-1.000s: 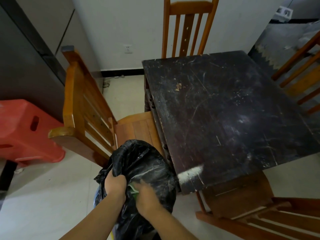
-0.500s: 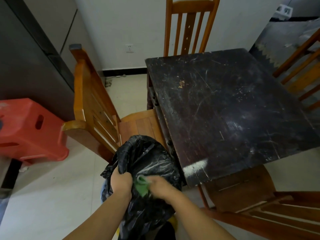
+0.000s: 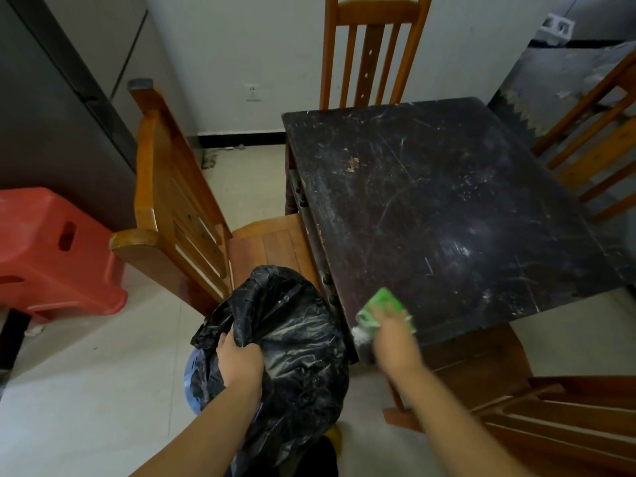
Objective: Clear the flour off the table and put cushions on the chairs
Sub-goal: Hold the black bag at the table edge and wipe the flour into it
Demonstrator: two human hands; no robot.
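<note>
A dark scratched wooden table (image 3: pixel 447 201) fills the middle right. A small patch of white flour (image 3: pixel 359 333) lies at its near left corner. My right hand (image 3: pixel 392 335) presses a green cloth (image 3: pixel 383 304) flat on the table just behind that flour. My left hand (image 3: pixel 237 359) grips the rim of a black rubbish bag (image 3: pixel 296 332), held just below the table's corner. Bare wooden chairs stand around the table: left chair (image 3: pixel 192 215), far chair (image 3: pixel 371 49), right chair (image 3: pixel 599 132), near chair (image 3: pixel 537 407). No cushions are in view.
A red plastic stool (image 3: pixel 51 253) stands on the tiled floor at the left, beside a dark fridge (image 3: pixel 51 115). A white wall with a socket (image 3: pixel 253 92) runs behind the table. Something blue (image 3: pixel 191 376) shows under the bag.
My right hand has come out of the bag with the green cloth and moved right onto the table's near corner. My left hand keeps its hold on the bag.
</note>
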